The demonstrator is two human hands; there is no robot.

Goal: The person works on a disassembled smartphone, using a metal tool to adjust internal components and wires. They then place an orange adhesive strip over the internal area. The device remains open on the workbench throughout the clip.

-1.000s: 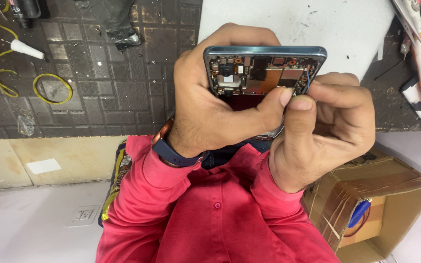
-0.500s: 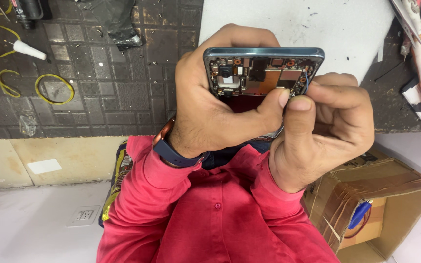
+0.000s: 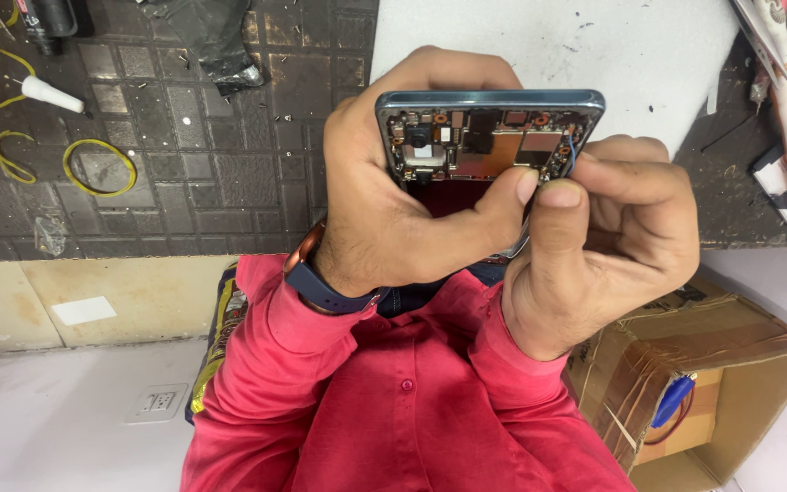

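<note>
opened phone (image 3: 489, 137) sits clamped in left hand (image 3: 393, 210), circuit side up for access; right hand (image 3: 603, 241) pinches a thin metal tool at its edge, above the surface (image 3: 184, 182).

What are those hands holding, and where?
The left hand grips an opened phone around its left side; the right hand pinches at its right edge.

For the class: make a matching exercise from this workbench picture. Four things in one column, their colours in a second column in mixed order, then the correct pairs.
Things:
1. rubber band on the mat
2. shirt sleeve
3. watch strap on the left wrist
4. cardboard box

Colours:
A. brown
B. dark blue
C. yellow
D. red

Pairs: 1-C, 2-D, 3-B, 4-A
</note>
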